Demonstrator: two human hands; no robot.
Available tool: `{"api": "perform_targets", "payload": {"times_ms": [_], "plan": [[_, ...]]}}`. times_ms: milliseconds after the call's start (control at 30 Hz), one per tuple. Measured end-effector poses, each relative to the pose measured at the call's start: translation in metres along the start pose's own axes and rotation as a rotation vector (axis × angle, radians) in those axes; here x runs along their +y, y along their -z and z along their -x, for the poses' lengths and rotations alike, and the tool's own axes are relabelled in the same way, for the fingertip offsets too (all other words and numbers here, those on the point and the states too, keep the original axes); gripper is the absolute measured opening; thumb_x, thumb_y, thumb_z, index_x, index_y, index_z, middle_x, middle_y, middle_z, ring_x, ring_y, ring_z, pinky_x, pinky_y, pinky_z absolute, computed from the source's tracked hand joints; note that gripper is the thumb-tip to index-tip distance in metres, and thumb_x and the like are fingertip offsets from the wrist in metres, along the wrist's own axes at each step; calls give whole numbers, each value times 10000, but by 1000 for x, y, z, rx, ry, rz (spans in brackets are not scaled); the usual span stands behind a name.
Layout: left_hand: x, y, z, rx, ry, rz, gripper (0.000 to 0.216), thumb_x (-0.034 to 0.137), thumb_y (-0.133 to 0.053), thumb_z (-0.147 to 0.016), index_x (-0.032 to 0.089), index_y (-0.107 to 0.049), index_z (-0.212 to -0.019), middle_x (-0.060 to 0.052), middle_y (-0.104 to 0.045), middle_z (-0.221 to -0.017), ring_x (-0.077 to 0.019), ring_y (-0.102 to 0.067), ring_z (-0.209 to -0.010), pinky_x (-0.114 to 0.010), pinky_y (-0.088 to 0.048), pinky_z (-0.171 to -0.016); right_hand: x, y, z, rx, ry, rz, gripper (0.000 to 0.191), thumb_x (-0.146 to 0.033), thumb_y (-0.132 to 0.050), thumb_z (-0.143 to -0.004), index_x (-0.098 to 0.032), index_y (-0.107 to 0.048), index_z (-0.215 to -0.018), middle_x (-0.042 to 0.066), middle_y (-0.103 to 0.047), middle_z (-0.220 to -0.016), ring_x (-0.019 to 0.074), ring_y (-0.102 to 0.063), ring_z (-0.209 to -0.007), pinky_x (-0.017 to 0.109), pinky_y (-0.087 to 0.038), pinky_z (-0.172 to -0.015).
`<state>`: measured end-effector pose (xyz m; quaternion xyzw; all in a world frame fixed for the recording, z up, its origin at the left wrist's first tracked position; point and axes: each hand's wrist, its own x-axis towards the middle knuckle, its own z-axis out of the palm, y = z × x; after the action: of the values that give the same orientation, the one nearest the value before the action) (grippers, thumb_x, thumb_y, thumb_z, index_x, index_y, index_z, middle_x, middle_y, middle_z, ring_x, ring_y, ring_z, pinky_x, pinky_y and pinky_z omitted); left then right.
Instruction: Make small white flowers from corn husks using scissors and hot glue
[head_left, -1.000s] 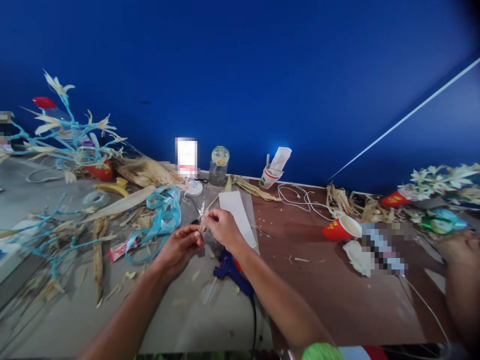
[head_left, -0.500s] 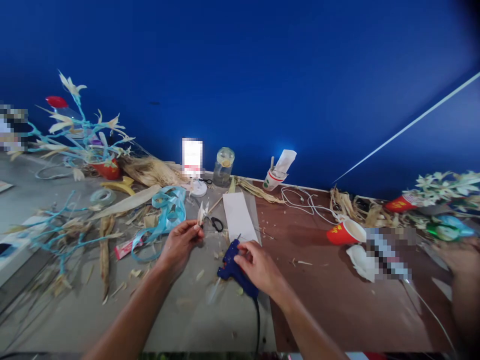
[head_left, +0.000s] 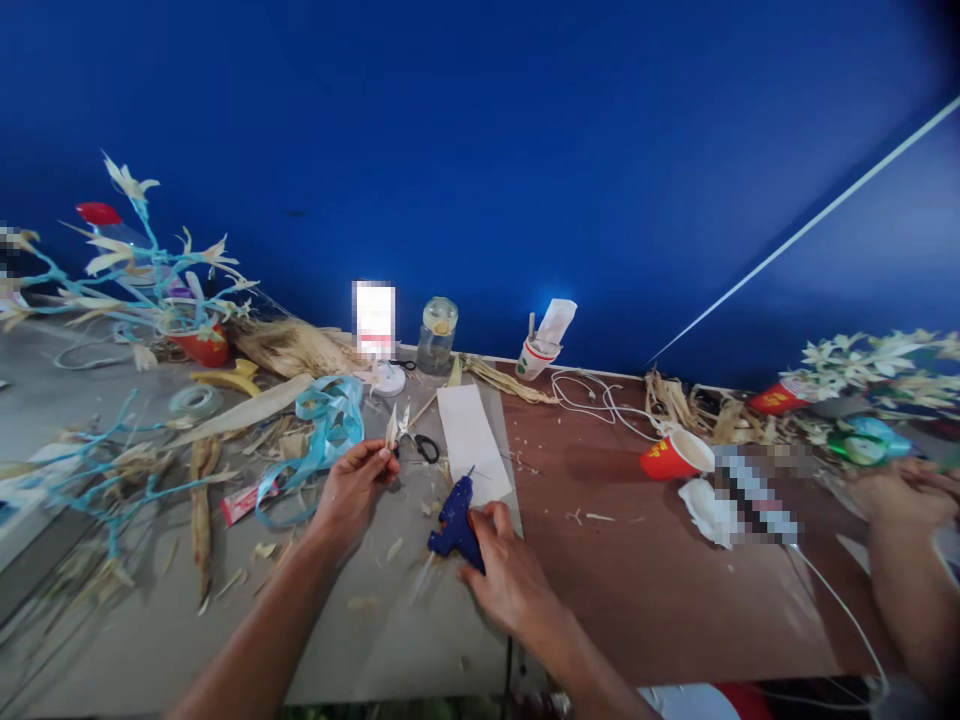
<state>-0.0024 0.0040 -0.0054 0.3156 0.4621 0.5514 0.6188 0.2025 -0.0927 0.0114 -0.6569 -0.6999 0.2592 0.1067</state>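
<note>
My left hand [head_left: 362, 478] is closed in a pinch on a small pale corn husk piece [head_left: 391, 428], which points up from the fingertips. Just beyond it lie scissors [head_left: 420, 440] with black handles, blades apart. My right hand [head_left: 504, 560] curls round the handle of a blue hot glue gun [head_left: 454, 530], thumb on the near side and fingers over the far side. The gun lies on the table, its nozzle over the lower end of a white paper strip [head_left: 472, 435]. My palm hides the lower grip.
Blue ribbon [head_left: 330, 420], a tape roll [head_left: 196, 402] and husk scraps lie to the left, near a husk-flower branch in a red cup [head_left: 202, 346]. A glass jar [head_left: 437, 338] stands behind. Rightward are a tipped red cup [head_left: 671, 455], a white cable [head_left: 592, 400] and another person's hands [head_left: 904, 495].
My right hand has come down from above the glue gun's body onto its handle and closed round it. My left hand keeps its pinch. The view has swung slightly right.
</note>
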Motion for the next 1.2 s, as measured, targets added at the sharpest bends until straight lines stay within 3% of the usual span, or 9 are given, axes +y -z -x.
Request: {"api": "perform_targets", "payload": {"times_ms": [200, 333, 433, 600, 733, 867, 1200], "plan": [[6, -3, 2, 32, 7, 28, 304, 357, -742, -610, 134, -631, -784, 2, -601, -586, -97, -533, -544, -212, -416, -531, 15, 14, -7, 119, 80, -438, 327, -199, -590, -700, -175, -594, -1026, 85, -526, -1009, 204, -541, -913, 335, -422, -863], [5, -4, 2, 26, 25, 40, 310, 361, -742, -610, 135, -619, -784, 7, -591, -578, -94, -524, -531, -211, -410, -527, 15, 33, -19, 29, 127, -1058, 320, -407, -518, -801, -173, -582, -1009, 13, -520, -684, 138, -486, -611, 277, -411, -617], [1, -2, 0, 23, 18, 35, 305, 360, -734, -627, 137, -613, -796, 5, -597, -582, -88, -521, -531, -202, -403, -528, 5, 36, -30, -29, 200, -1322, 396, -488, -568, -758, -178, -572, -1004, 8, -522, -686, 113, -443, -557, 258, -362, -554], [1, -1, -1, 22, -12, -14, 288, 357, -715, -655, 129, -619, -804, 5, -597, -592, -78, -507, -509, -193, -387, -503, -15, 15, -46, -151, 243, -1193, 416, -380, -709, -672, -212, -556, -1021, -12, -520, -736, 91, -436, -578, 227, -365, -544], [4, -2, 1, 36, -13, -38, 298, 347, -725, -640, 129, -621, -814, 4, -603, -609, -79, -509, -490, -195, -378, -478, -20, -2, -49, -32, 363, -997, 351, -368, -669, -705, -209, -542, -991, 16, -524, -874, 111, -474, -672, 234, -415, -593], [4, -3, 2, 45, -5, -59, 304, 349, -735, -621, 124, -629, -796, -4, -609, -609, -85, -506, -477, -203, -382, -462, -18, -6, -46, 14, 328, -846, 220, -365, -516, -821, -198, -514, -964, -4, -529, -739, 121, -479, -625, 249, -435, -604], [3, -7, 5, 34, -14, -92, 278, 338, -736, -620, 121, -656, -775, 5, -588, -549, -90, -510, -476, -213, -412, -493, -25, -6, -44, 165, 471, -664, 258, -449, -465, -829, -194, -499, -845, 20, -499, -757, 162, -485, -701, 285, -434, -650]]}}
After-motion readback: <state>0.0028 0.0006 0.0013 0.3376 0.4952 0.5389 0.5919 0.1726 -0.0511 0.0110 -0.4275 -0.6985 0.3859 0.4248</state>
